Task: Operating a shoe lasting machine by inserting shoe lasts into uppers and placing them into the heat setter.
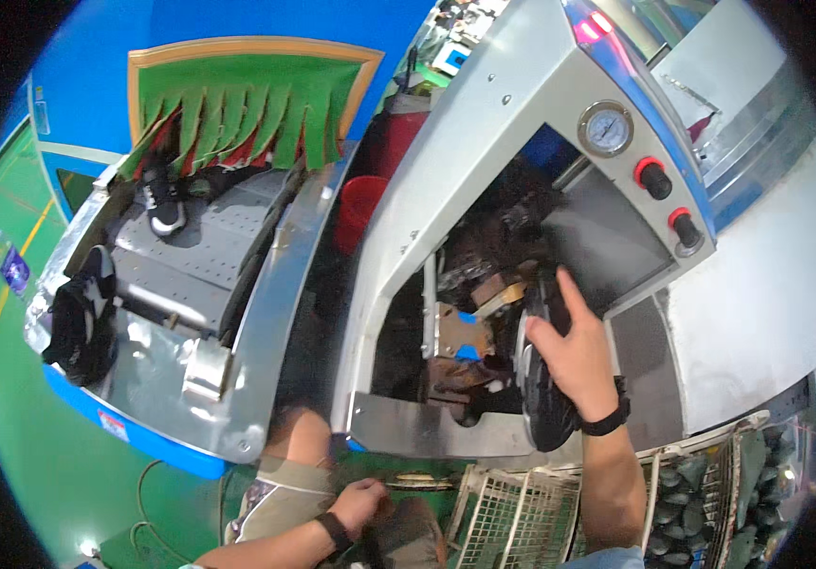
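My right hand [574, 356] grips a black shoe [546, 417] by its side, thumb and fingers wrapped over it. The shoe is held upright and lengthwise at the opening of a grey machine [370, 313]. Beside it, inside the machine, sits a metal block [462, 332] with blue patches. Low over my lap, my left hand [360, 504] is closed with curled fingers; what they hold, if anything, is hidden. Another black shoe [81, 327] with white trim rests on the left machine's near corner. A black-and-white shoe [163, 201] lies on the perforated grey conveyor [190, 237].
Green strips [256, 104] hang over the conveyor's opening. A pressure gauge [606, 128] and two knobs [654, 178] are on the machine's right panel. White wire racks [512, 517] stand at the lower right, near several dark shoe-shaped pieces [683, 503]. A red bucket [362, 209] stands between the machines.
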The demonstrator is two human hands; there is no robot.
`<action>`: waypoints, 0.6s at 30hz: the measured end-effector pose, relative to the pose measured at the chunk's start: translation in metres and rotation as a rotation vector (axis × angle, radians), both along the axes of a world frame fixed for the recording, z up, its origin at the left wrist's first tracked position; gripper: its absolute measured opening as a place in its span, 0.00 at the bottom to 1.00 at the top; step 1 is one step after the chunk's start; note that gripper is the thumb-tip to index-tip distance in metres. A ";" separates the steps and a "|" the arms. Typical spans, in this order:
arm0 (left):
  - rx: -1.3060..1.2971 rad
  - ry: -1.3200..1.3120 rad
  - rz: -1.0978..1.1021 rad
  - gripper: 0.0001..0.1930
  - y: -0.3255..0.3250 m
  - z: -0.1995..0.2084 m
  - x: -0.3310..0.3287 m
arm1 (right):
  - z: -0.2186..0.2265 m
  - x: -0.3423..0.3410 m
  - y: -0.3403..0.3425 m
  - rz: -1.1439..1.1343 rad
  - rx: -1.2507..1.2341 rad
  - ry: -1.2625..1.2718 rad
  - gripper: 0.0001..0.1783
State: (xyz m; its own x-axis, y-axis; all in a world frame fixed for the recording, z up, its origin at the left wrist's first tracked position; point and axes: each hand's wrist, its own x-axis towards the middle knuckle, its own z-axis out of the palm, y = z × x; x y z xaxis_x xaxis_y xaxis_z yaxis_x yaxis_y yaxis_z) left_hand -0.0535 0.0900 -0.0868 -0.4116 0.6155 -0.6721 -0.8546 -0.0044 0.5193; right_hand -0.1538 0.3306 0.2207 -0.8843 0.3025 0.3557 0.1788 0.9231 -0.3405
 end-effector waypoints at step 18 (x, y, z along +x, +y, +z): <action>0.242 0.402 -0.184 0.17 -0.035 0.116 0.004 | -0.030 0.149 -0.097 -0.046 0.417 0.145 0.44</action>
